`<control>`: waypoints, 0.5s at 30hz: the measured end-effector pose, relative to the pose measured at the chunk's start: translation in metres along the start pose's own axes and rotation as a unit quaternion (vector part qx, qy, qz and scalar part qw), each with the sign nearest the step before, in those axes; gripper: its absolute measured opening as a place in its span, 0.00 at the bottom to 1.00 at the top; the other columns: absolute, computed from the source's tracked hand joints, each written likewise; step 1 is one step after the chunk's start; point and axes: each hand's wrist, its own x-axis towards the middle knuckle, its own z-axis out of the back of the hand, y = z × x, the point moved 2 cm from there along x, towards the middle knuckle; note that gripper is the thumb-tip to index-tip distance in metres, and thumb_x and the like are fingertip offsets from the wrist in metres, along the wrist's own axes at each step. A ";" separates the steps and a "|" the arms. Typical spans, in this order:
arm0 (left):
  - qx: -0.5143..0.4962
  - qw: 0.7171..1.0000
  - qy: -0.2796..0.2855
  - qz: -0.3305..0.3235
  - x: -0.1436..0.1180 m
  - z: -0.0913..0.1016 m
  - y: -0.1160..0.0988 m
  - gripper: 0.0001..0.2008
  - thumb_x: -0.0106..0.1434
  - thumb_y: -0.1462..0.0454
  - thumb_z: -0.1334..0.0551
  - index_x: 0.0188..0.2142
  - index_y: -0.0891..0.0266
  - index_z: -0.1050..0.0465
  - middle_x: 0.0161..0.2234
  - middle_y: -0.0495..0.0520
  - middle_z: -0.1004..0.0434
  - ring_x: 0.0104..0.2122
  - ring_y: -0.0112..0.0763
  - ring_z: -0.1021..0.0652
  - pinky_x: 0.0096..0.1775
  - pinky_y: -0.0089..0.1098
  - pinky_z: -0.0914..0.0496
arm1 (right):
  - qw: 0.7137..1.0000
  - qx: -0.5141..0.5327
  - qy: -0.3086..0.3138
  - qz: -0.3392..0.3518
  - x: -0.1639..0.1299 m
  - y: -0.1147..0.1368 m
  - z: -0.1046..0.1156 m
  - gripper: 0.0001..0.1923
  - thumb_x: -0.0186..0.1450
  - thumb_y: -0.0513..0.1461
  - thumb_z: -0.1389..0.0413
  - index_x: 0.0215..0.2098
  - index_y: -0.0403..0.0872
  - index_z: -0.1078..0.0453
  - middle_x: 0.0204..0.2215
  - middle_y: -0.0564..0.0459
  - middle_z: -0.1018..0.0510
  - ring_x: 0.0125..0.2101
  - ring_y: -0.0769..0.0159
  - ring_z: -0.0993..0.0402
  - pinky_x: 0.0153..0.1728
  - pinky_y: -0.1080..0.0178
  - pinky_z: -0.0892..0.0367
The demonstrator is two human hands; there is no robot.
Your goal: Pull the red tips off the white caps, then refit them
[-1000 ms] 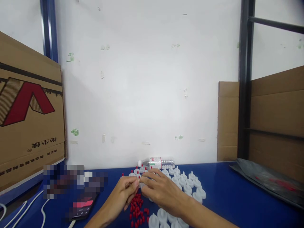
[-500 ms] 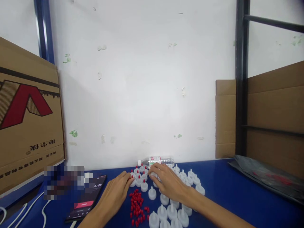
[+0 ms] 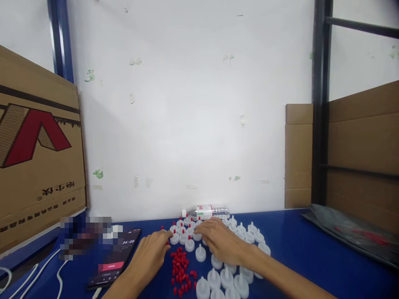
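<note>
My left hand point(image 3: 151, 251) is bent at the left edge of the white nozzle caps, thumb and forefinger closed on a small red tip cap point(image 3: 167, 243). Just beyond its knuckles, another red tip point(image 3: 162, 228) shows, its base mostly hidden. My right hand point(image 3: 220, 241) reaches over the white nozzle caps, fingers stretched out and slightly curved, its thumb hidden. Its fingertips are close to a white nozzle cap point(image 3: 197, 236). Several red-tipped nozzle caps point(image 3: 189, 245) stand upright between the hands. Loose red tip caps point(image 3: 180, 265) lie in a pile nearer me.
More white nozzle caps without red tips point(image 3: 227, 277) stand at front and right. A clear bottle point(image 3: 204, 211) lies along the wall. At left are a phone point(image 3: 116, 259), white cables point(image 3: 59, 276) and a cardboard box point(image 3: 40, 174). A grey plastic bag point(image 3: 349, 232) lies at right.
My left hand has drawn back a little to the left and toward me, away from the red-tipped caps. My right hand's fingers have lowered slightly over the white caps.
</note>
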 end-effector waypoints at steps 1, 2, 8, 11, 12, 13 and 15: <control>-0.005 1.000 0.001 0.000 0.000 0.000 0.000 0.14 0.69 0.67 0.43 0.52 0.55 0.25 0.49 0.57 0.19 0.51 0.45 0.21 0.48 0.37 0.31 | 1.000 0.002 0.000 0.001 0.000 0.000 0.001 0.21 0.70 0.29 0.53 0.55 0.50 0.27 0.51 0.50 0.19 0.54 0.58 0.26 0.60 0.52 0.41; -0.009 1.000 0.002 -0.002 -0.001 0.001 0.000 0.13 0.70 0.66 0.44 0.49 0.55 0.24 0.47 0.57 0.19 0.49 0.44 0.20 0.48 0.36 0.31 | 1.000 0.004 0.001 0.003 0.000 0.001 0.002 0.21 0.69 0.28 0.53 0.54 0.50 0.27 0.50 0.51 0.19 0.53 0.59 0.26 0.59 0.53 0.41; -0.049 0.998 -0.007 -0.023 -0.004 0.005 -0.003 0.12 0.69 0.66 0.45 0.44 0.55 0.23 0.45 0.56 0.19 0.47 0.40 0.20 0.49 0.33 0.31 | 1.000 0.005 -0.011 0.001 0.000 0.009 0.008 0.17 0.75 0.36 0.52 0.57 0.50 0.28 0.60 0.45 0.27 0.62 0.54 0.35 0.62 0.48 0.43; -0.057 0.998 0.000 -0.019 -0.005 0.005 -0.005 0.11 0.68 0.66 0.43 0.44 0.55 0.23 0.45 0.56 0.19 0.47 0.41 0.20 0.48 0.33 0.31 | 1.000 0.008 0.011 0.016 0.002 0.019 0.008 0.18 0.77 0.41 0.55 0.60 0.53 0.30 0.62 0.47 0.27 0.63 0.54 0.37 0.64 0.46 0.46; -0.057 0.998 0.002 -0.017 -0.005 0.004 -0.006 0.11 0.68 0.66 0.43 0.44 0.55 0.23 0.44 0.56 0.19 0.47 0.41 0.20 0.48 0.34 0.31 | 0.999 0.010 0.025 0.020 0.002 0.021 0.007 0.19 0.78 0.42 0.56 0.60 0.53 0.30 0.61 0.48 0.26 0.63 0.54 0.36 0.64 0.45 0.47; -0.057 0.998 0.004 -0.016 -0.005 0.004 -0.007 0.11 0.68 0.66 0.43 0.44 0.54 0.23 0.44 0.56 0.19 0.47 0.41 0.20 0.48 0.33 0.31 | 0.999 0.013 0.041 0.022 0.003 0.024 0.006 0.19 0.78 0.43 0.57 0.61 0.54 0.30 0.60 0.49 0.25 0.62 0.54 0.35 0.64 0.44 0.48; -0.058 0.998 0.007 -0.014 -0.005 0.004 -0.008 0.11 0.68 0.65 0.44 0.43 0.55 0.22 0.42 0.56 0.19 0.46 0.41 0.19 0.47 0.33 0.31 | 0.997 0.022 0.069 0.023 0.003 0.026 0.005 0.20 0.79 0.45 0.58 0.62 0.54 0.30 0.58 0.50 0.23 0.63 0.53 0.36 0.65 0.42 0.50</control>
